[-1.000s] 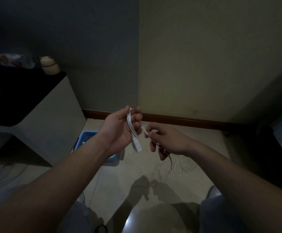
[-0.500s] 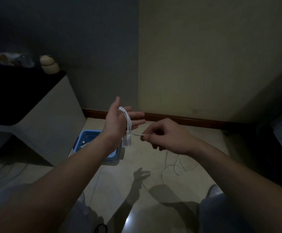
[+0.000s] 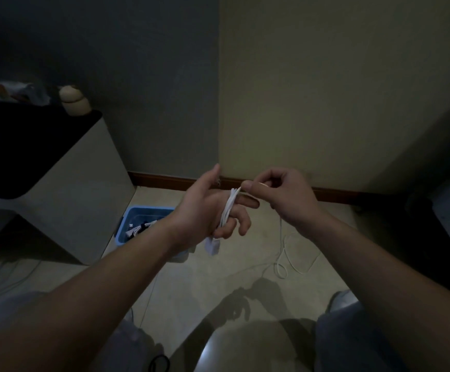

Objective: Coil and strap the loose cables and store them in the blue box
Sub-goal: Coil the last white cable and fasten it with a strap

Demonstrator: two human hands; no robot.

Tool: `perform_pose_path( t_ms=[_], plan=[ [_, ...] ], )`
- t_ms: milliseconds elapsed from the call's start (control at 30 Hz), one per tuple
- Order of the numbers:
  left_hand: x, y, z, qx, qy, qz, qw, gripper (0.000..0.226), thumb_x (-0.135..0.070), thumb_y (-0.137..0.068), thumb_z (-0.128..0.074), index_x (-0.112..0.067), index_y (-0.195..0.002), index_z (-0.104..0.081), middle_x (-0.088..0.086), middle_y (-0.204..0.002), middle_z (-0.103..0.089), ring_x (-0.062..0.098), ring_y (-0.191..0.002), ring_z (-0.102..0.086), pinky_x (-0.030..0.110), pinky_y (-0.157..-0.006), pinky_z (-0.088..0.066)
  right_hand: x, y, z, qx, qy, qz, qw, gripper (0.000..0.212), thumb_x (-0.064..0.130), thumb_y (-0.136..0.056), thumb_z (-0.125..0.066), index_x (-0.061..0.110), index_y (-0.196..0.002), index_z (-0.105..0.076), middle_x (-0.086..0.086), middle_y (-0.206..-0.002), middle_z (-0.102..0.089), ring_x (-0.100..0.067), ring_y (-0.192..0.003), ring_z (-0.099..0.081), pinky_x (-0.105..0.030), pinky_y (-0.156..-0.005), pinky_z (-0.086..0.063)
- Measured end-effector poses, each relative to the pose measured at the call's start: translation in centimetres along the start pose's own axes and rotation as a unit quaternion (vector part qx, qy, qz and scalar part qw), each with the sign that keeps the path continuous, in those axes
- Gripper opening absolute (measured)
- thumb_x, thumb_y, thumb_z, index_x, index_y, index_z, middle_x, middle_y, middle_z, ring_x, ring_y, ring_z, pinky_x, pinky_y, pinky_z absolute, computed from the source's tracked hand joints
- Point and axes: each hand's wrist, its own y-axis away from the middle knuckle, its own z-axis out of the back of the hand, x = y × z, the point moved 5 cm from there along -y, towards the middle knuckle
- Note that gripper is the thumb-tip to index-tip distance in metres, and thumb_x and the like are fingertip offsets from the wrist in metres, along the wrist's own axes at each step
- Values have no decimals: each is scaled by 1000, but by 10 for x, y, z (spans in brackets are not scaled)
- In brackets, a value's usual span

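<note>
While the white cable (image 3: 228, 208) sits wound in several turns round the fingers of the left hand (image 3: 205, 210), its thicker end piece (image 3: 213, 247) hangs free below the palm, toward 6 o'clock. That hand is held out with the thumb lifted toward 12 o'clock, the forefinger straight toward 3 o'clock and the lower fingers loosely bent, spread rather than clenched. At 3 o'clock, just beside it, the right hand (image 3: 282, 196) pinches the cable between thumb and bent forefinger at the top of the coil, with its other fingers curled under. From there a thin strand drops toward 6 o'clock and ends in loose loops (image 3: 285, 264) on the pale tiled floor (image 3: 191, 285). The blue box (image 3: 127, 224) stands on the floor at 8 o'clock from the left hand, partly hidden by that wrist, with white and dark bundles inside. Just beside it, at 9 o'clock, is a pale cabinet (image 3: 79, 200) with a dark top, and a small rounded jar (image 3: 74, 102) stands on its far corner. A wooden skirting board (image 3: 164, 181) runs behind the hands. At the frame's bottom edge lies a black loop (image 3: 159, 365) — too dim to identify.
</note>
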Motion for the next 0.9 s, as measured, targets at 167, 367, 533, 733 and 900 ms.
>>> perform_pose_path(
  t_ms=[167,367,533,733,900],
  plan=[
    [-4,3,-3,33,145,5,989,53,-51,-93,-31,-5,-91,-58,4,-46,-39,13,-36,-11,28,-45,-20,-6,-3,-8,20,22,-17,999,21,28,-91,-72,12,-77,-68,8,-57,-54,-4,-50,-46,-22,-51,-40],
    [-11,6,11,-16,246,-55,968,28,-28,-99,-38,-15,-79,-54,-8,-40,-29,8,-32,-15,22,-42,-25,-21,2,-20,122,8,-114,986,19,20,-103,-52,6,-93,-58,-3,-66,-56,-15,-51,-50,-26,-51,-44],
    [-13,6,31,-98,309,-110,940,33,-32,-106,-31,-19,-82,-49,-7,-48,-34,6,-36,-27,22,-46,-37,-36,13,-32,233,92,-194,949,19,22,-105,-44,15,-91,-53,-4,-67,-59,-14,-47,-47,-25,-48,-40],
    [-13,12,47,-170,323,-137,921,39,-45,-102,-39,-12,-97,-58,5,-77,-65,15,-61,-58,26,-61,-52,-23,21,-42,283,107,-160,939,21,26,-104,-46,15,-92,-60,-5,-71,-62,-17,-47,-53,-28,-47,-46],
    [-14,8,46,-177,220,-121,952,67,-59,-99,-30,-4,-137,-42,19,-118,-71,31,-102,-72,40,-90,-51,-3,23,-45,276,131,-76,949,21,26,-102,-53,16,-97,-70,-5,-70,-65,-17,-48,-52,-29,-46,-43]
  ],
)
